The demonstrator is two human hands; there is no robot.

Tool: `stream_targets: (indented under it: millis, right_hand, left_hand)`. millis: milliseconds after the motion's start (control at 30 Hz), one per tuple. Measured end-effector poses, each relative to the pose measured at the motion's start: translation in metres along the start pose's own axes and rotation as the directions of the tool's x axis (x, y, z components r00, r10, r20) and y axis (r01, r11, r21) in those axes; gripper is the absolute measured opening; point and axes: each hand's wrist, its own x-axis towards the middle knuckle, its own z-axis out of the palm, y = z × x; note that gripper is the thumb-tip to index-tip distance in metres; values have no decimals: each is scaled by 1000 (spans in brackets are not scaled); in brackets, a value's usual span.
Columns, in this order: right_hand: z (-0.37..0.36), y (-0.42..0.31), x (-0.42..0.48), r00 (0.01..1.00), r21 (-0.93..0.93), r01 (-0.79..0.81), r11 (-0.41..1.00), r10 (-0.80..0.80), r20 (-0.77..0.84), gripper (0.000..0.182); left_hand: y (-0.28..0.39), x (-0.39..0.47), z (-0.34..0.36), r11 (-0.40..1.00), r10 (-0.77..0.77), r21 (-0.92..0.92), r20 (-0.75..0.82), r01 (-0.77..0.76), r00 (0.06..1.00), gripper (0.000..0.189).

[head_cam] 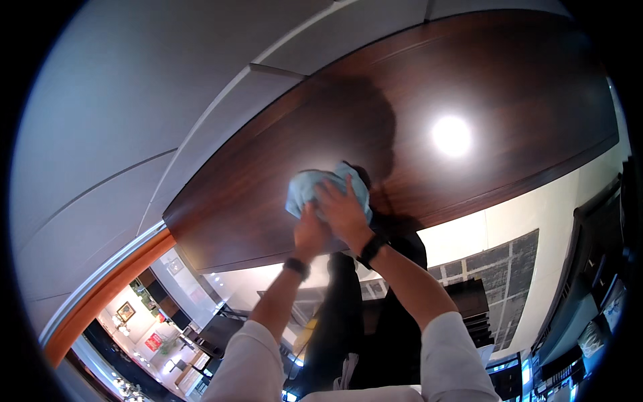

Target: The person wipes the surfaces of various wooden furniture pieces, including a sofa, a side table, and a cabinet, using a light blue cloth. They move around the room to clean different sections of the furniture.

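Observation:
A light blue cloth [305, 187] lies bunched on the glossy dark brown wooden surface [241, 201] in front of me. Both hands are on it, close together. My left hand [310, 233] is at the cloth's lower edge, somewhat blurred, and its fingertips touch the fabric; how firmly it grips is unclear. My right hand [342, 206] rests on top with fingers spread, pressing on the cloth. Each wrist wears a dark band. A shadow falls on the wood beyond the cloth, and a bright light reflects to its right.
A grey panelled wall [115, 110] borders the far side of the wood. An orange curtain or trim [108, 294] stands at lower left. Below the near edge are a patterned rug [502, 271], dark furniture [467, 301] and a blue-cushioned seat [567, 326].

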Motion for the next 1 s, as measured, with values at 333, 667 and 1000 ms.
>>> stream_targets:
  millis: [333,667,1000]
  right_hand:
    - [-46,83,64,962,62,-98,993,110,-250,33]
    - [-136,179,-73,984,-57,-176,983,176,-19,60]
    - [-89,127,-79,966,-149,168,975,-133,222,67]
  left_hand:
    - [76,121,-53,921,305,232,73,-314,949,53]
    - [217,57,34,894,446,16,66,-448,893,55]
    - [123,-22,63,960,279,-37,135,-276,951,58]
